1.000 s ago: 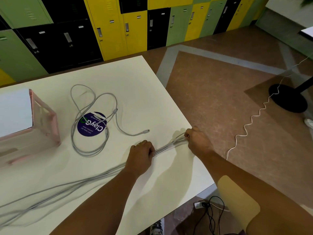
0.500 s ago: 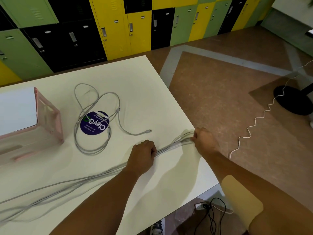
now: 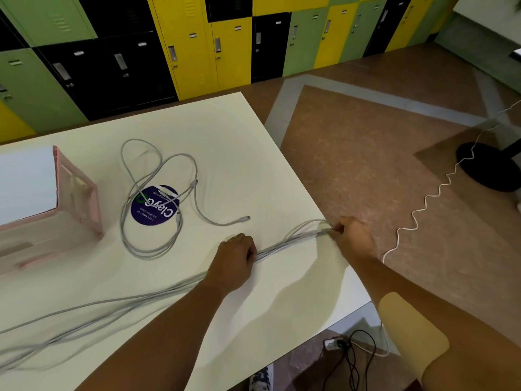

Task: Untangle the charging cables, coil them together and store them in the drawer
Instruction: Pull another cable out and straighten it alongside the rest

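I am looking down on a white bench from the head camera. My left hand sits in the middle near part of the bench, its fingers curled into a fist around a bundle of grey cables. My right hand is at the bench's right edge, pinching the same bundle at its end, where a few strands bow up in a small loop. Between the two hands the bundle runs straight and lies on the surface. To the left of my left hand it trails along the bench toward the near left corner, the strands spreading apart and blurring.

Farther back, a second grey cable lies in loose loops over a round purple sticker, with one plug end pointing right. It is well apart from both hands. The pink drawer stands at the left edge.

Yellow, green and black lockers line the far wall. A white wire zigzags over the brown floor on the right.
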The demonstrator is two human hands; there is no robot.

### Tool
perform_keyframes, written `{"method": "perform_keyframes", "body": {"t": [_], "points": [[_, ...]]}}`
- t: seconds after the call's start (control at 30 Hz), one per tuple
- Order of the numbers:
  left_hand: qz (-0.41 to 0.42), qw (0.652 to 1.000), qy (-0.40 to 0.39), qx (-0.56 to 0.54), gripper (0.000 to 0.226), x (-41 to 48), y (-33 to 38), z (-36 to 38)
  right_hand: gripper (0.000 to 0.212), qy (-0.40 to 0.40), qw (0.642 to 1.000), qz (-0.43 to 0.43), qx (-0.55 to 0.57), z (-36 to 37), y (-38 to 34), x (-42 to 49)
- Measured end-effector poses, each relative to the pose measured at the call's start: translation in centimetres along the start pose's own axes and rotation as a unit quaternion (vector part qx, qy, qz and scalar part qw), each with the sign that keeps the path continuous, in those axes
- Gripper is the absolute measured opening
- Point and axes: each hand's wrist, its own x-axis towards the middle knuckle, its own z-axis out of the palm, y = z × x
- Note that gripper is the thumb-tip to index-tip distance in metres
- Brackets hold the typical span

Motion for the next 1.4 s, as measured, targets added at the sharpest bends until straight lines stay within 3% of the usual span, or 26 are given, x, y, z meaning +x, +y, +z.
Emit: {"method": "perform_keyframes", "body": {"t": [0.2, 0.4, 0.47, 0.7, 0.83, 1.1, 1.4], "points": [[0.008, 0.999, -0.020, 0.033, 0.007, 0.2, 0.1, -0.2, 0.022, -0.040, 0.997, 0.024, 0.068, 0.2, 1.2, -0.4], [0.011, 0.994, -0.072, 0.080, 0.044, 2.2, 3.2, 0.9, 0.013, -0.060, 0.995, 0.020, 0.071, 0.0, 1.4, -0.1], [0.029, 0.991, -0.097, 0.093, 0.049, 3.2, 4.9, 1.6, 0.021, -0.065, 0.996, 0.007, 0.060, -0.1, 1.4, 0.1], [0.016, 0.982, -0.078, 0.169, 0.019, 4.5, 5.9, 3.2, 0.026, -0.115, 0.992, -0.028, -0.045, -0.6, 1.0, 0.8], [0.027, 0.979, -0.078, 0.188, 0.027, 4.4, 6.0, 3.3, 0.027, -0.119, 0.985, -0.040, -0.118, -0.5, 1.0, 0.7], [0.017, 0.989, -0.091, 0.116, 0.021, 4.1, 5.7, 1.9, 0.017, -0.110, 0.985, -0.017, -0.133, -0.2, 0.5, 0.6], [0.020, 0.988, -0.094, 0.119, 0.030, 1.7, 1.4, -0.9, 0.030, -0.088, 0.968, -0.055, -0.229, -0.5, 0.8, 0.7]]}}
